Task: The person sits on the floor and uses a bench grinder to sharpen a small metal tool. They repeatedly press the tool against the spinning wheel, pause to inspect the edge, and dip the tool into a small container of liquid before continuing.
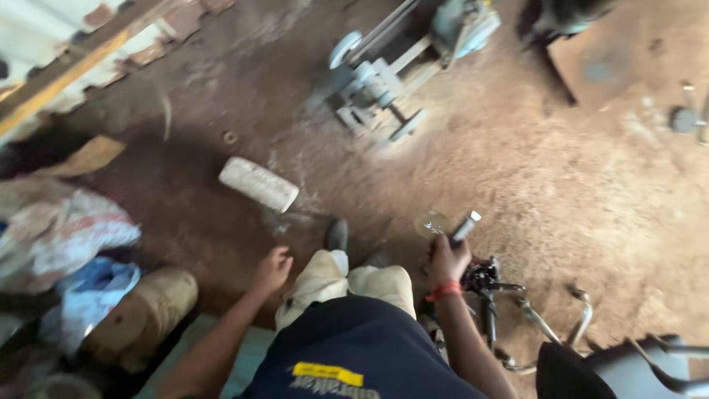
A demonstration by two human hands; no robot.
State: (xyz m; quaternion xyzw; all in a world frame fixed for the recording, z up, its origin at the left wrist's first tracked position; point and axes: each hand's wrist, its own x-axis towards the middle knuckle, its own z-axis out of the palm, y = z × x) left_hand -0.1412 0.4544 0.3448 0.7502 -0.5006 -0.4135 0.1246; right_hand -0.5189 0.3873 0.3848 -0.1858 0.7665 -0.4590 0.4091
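Head view: person sitting low over a dirt floor (591,185), right hand (448,260) gripping a dark handled tool (464,227).

Right grip is clamping shut around the tool's handle, its pale tip pointing up and away, just beside a small round glassy thing (430,223) too blurred to identify. The tool is sitting just above a dark metal assembly (484,279) with bent tubing (550,325) trailing toward the floor's lower right edge. Left hand (273,270) is hanging loosely curled beside the knee (319,277), holding nothing, fingers partly apart. A pale cylindrical block (258,183) is lying further out; a grey machine (391,74) is standing near the far edge. Judgement: steadying the assembly with the free hand would be helping the tool work cleanly.
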